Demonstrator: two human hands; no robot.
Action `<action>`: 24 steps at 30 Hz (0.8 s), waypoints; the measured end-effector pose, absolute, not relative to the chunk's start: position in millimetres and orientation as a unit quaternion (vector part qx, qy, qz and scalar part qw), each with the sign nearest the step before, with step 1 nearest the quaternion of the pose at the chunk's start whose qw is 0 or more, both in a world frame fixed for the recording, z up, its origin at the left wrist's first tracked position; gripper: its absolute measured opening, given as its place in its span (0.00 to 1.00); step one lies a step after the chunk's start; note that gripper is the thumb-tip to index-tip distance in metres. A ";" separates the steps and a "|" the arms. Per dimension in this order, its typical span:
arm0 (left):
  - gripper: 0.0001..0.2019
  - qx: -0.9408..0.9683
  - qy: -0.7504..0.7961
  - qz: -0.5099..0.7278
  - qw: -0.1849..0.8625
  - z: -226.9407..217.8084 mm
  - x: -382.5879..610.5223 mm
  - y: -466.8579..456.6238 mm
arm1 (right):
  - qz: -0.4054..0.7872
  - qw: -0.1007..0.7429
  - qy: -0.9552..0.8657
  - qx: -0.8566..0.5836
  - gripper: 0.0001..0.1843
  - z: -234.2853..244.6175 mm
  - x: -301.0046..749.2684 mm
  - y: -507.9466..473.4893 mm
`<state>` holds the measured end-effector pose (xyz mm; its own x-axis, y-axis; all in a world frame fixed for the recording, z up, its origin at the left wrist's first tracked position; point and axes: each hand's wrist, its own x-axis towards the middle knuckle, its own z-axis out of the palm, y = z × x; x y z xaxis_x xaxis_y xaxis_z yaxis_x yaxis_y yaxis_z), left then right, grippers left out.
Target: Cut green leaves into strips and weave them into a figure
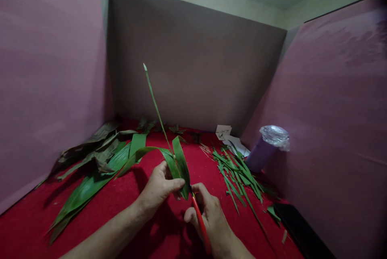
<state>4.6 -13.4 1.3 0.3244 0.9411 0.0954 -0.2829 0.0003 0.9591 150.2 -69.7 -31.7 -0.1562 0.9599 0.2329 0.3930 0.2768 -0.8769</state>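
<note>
My left hand (159, 188) pinches a long green leaf (180, 162) between thumb and fingers, low over the red cloth. The leaf's thin midrib (155, 103) sticks up and to the left from the pinch. My right hand (208, 214) is closed round a red-handled tool (201, 224), whose tip meets the leaf just below my left thumb. I cannot make out the tool's blade.
A heap of green and dried brown leaves (96, 158) lies at the left. Several cut green strips (238, 174) lie to the right, by a purple cup (263, 150) covered with plastic. White papers (225, 132) sit at the back. A dark phone (299, 230) lies front right. Purple boards wall the space.
</note>
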 end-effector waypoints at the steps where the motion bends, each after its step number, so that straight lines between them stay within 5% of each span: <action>1: 0.12 0.515 0.319 0.484 0.631 1.6 4.6 -13.5 | 0.332 0.422 -0.683 -0.495 0.11 -32.4 150.3 -69.3; 24: 0.15 0.523 0.293 0.462 0.653 -4.8 6.2 -12.0 | 0.321 0.436 -0.683 -0.490 0.15 -38.0 152.7 -67.6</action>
